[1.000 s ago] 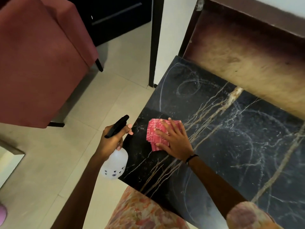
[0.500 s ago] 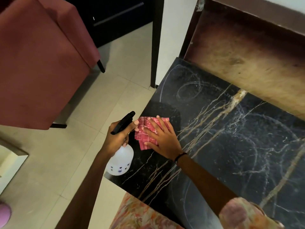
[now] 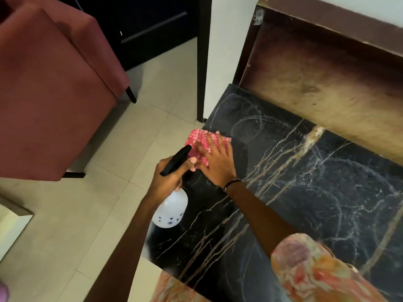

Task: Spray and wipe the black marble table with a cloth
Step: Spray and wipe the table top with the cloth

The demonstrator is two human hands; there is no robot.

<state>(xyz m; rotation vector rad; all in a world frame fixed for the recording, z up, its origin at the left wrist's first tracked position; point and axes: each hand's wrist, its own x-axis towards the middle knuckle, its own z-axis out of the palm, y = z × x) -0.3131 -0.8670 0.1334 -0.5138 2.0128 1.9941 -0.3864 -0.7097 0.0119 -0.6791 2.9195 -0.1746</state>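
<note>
Pale tiled floor [image 3: 91,214] on the left of the view; a red upholstered chair [image 3: 50,88] stood on it at upper left, well apart from the work area. The black marble worktop [image 3: 305,192] filled the right and lower part of the view, with gold and white veins across it and faint curved streaks on the surface. A brown wooden panel [image 3: 322,83] rose behind its far edge.

I noted the right hand [image 3: 214,159] lying flat, fingers spread wide, pressed down on the red patterned cloth [image 3: 199,141]. The cloth sat at the far left corner of the worktop, its outer edge reaching the worktop's left rim. A dark band [image 3: 232,184] circled the right wrist, and a floral sleeve [image 3: 316,269] showed at lower right.

The left hand [image 3: 169,177] was closed around the black trigger head [image 3: 175,160] of the spray bottle [image 3: 171,211]. The bottle's white body hung below the fist, over the left edge of the worktop. The nozzle pointed toward the cloth, with its tip just beside the right hand's fingers. I could not tell whether the trigger was squeezed.
</note>
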